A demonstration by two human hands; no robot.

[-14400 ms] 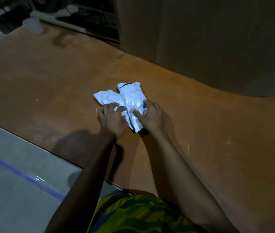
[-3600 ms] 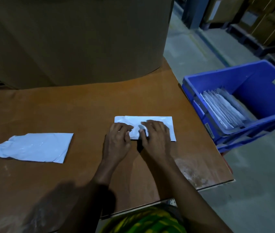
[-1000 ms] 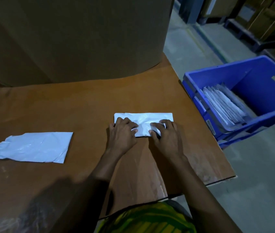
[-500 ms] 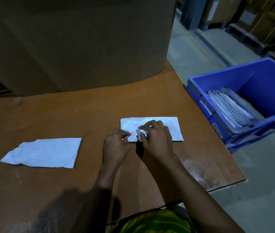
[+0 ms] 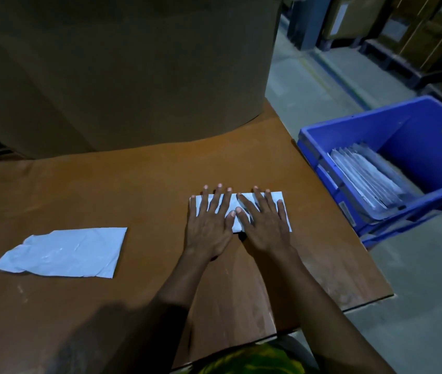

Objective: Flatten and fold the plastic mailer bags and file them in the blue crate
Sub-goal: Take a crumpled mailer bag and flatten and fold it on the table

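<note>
Brown tabletop, L hand & R hand palms down, grips wide, fingers splayed, pressing folded mailer.

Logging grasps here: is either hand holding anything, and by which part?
Nothing is held. The left hand and right hand lie flat, fingers straight, pressing the top face of the folded mailer against the table.

The worktop is reddish-brown with pale scuffs. On it, the folded mailer bag and the creased mailer bag are white. Beside it, the crate is blue and the filed bags are greyish-white. Behind it, the cardboard is dull brown.
</note>
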